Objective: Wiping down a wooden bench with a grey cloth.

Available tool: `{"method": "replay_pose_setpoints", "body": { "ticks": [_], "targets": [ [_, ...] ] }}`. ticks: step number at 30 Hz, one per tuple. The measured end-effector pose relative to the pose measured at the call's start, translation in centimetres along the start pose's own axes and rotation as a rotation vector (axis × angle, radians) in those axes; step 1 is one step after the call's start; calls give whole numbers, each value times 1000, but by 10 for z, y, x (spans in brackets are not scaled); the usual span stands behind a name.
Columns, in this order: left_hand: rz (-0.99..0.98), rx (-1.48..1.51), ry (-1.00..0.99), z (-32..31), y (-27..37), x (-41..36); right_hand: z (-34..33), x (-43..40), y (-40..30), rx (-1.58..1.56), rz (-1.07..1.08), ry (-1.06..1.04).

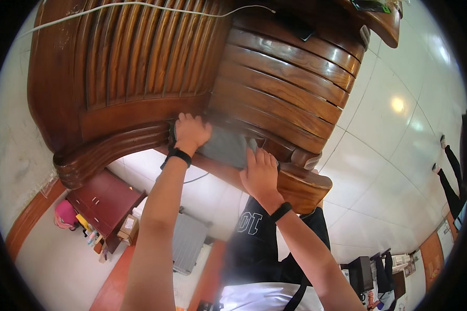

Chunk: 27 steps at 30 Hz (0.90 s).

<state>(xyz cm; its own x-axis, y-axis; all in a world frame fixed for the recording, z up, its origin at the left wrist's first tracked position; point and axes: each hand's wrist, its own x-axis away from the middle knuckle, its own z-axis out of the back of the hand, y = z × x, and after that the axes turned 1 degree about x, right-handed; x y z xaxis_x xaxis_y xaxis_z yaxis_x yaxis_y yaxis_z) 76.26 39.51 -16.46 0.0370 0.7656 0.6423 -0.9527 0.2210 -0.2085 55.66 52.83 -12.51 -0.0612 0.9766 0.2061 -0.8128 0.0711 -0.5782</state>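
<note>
A grey cloth [225, 147] lies spread along the top of the brown wooden armrest [301, 182] of a slatted bench. At the cloth's left end, my left hand [191, 131] presses down with its fingers bent over it. My right hand [261, 171] grips the right end, where the fabric bunches up beside the fingers. Both palms face down on the armrest, and a black band circles each wrist. What the fingertips do beneath the cloth is partly hidden.
The slatted seat [280, 89] and backrest [148, 54] rise beyond the armrest. A white cable [140, 3] crosses the backrest to a dark phone [295, 27]. A red cabinet [105, 202], a cardboard box [127, 229] and a grey suitcase [189, 243] stand below left. People's legs [451, 175] show at right.
</note>
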Motion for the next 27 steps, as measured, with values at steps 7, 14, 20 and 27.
{"method": "replay_pose_setpoints", "body": {
  "ticks": [7,14,20,27],
  "targets": [
    [84,-11,-10,10,8,5,5,17,21,-47,-48,-28],
    [159,-193,81,22,-13,12,2,4,11,-165,-81,-104],
    [150,-285,65,17,-18,-6,-6,1,2,-120,-98,-65],
    [86,-126,-30,6,-7,-16,4,0,7,-161,-40,-53]
  ]
}}
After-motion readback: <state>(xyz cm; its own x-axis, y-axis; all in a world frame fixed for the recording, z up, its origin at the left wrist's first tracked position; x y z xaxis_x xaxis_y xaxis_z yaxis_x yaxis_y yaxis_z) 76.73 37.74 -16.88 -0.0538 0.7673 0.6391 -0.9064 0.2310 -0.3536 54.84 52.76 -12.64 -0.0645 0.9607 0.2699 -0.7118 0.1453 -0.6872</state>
